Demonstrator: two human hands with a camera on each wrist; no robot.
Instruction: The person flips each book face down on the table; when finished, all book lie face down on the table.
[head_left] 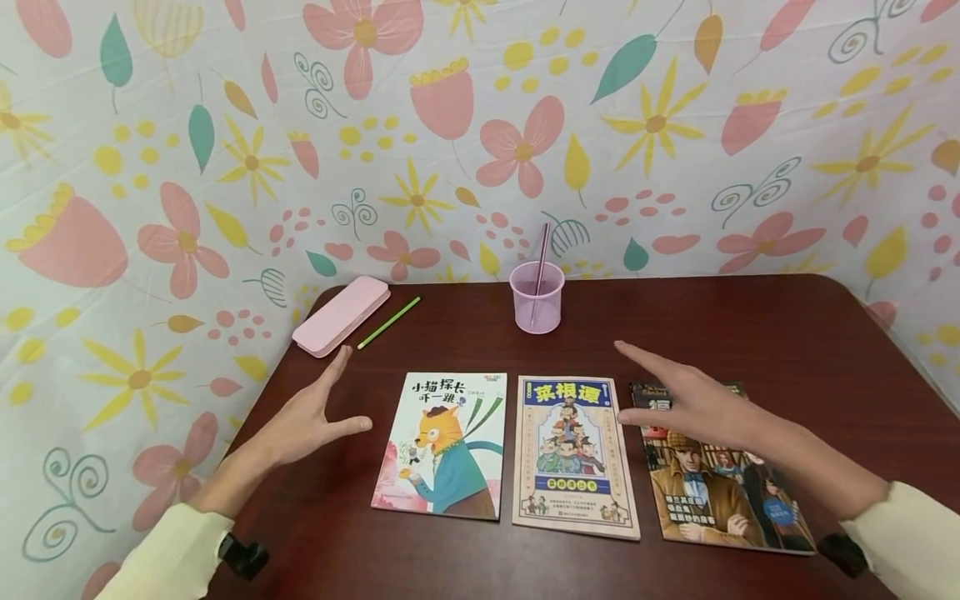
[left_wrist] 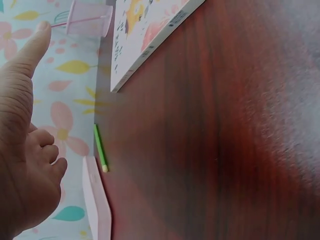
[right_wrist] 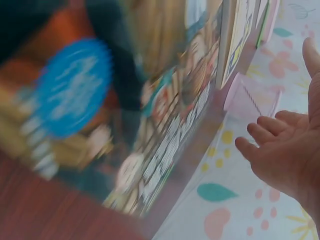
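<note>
- my left hand (head_left: 311, 417) hovers spread and holding nothing over bare table (head_left: 825, 333), left of the cat book (head_left: 442, 446)
- my right hand (head_left: 690, 404) hangs spread and holding nothing above the dark book (head_left: 720, 492), beside the middle book (head_left: 573, 454); i cannot tell if it touches
- the three books lie flat in a row at the near edge
- risk as i judge it: a low sweep inward could skew the books out of line; a reach back could tip the cup (head_left: 537, 297) holding a straw (head_left: 542, 262)
- the left wrist view shows the green pencil (left_wrist: 100, 148) just beside the pink case (left_wrist: 97, 200), and the cat book's edge (left_wrist: 150, 45)
- the right wrist view is blurred; only the head view shows both hands
</note>
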